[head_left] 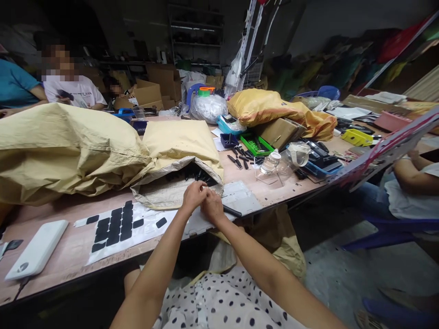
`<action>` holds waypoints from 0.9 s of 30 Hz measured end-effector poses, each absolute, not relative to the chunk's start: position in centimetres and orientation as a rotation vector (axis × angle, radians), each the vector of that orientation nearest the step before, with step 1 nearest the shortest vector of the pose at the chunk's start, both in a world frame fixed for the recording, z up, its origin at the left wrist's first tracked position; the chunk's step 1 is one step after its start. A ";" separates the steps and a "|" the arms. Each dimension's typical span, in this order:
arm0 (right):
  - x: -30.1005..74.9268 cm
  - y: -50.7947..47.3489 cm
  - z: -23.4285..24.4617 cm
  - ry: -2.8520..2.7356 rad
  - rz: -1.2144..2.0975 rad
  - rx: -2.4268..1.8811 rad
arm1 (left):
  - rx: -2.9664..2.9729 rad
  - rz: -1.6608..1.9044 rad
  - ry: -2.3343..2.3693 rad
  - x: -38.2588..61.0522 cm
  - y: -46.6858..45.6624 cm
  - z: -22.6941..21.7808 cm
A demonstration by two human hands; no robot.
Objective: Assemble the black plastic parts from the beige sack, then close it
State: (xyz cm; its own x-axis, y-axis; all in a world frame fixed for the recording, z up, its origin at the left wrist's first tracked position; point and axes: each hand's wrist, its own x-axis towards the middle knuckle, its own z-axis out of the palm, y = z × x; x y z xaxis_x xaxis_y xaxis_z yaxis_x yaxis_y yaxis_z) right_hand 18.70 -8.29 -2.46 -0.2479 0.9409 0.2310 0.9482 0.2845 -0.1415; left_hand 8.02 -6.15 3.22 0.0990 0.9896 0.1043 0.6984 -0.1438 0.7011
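Now left hand (194, 196) and right hand (212, 206) meet at open sack's (181, 139) mouth, fingers curled together; can't tell what grip holds. Black rod (233, 211) lies beside right hand, on grey sheet (242, 194) over counter (39, 212): looks light, stiff, perhaps slippery; best pinched mid-length.

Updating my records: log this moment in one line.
Left hand, right hand: close together | held item: unclear | open sack: just beyond hands, black pieces inside | black rod: beside right hand
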 end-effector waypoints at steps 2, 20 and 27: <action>18.7 -8.2 -2.6 -2.291 -0.059 -1.710 | 1.908 0.784 1.806 9.7 -3.0 2.8; 18.7 -8.6 -1.7 -2.302 0.000 -1.699 | 1.920 1.073 1.849 0.2 -11.3 -2.2; 19.1 -8.3 -1.9 -2.299 -0.019 -1.704 | 2.013 0.969 1.930 -0.4 -12.9 -4.1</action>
State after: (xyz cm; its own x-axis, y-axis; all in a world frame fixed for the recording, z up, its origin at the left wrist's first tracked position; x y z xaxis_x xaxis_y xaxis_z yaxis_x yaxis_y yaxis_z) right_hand 19.14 -8.26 -1.91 -0.2657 0.9362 0.2300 0.9399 0.3046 -0.1541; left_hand -0.37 -12.93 -4.07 -0.0607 0.9451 0.3210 0.8220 -0.1351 0.5533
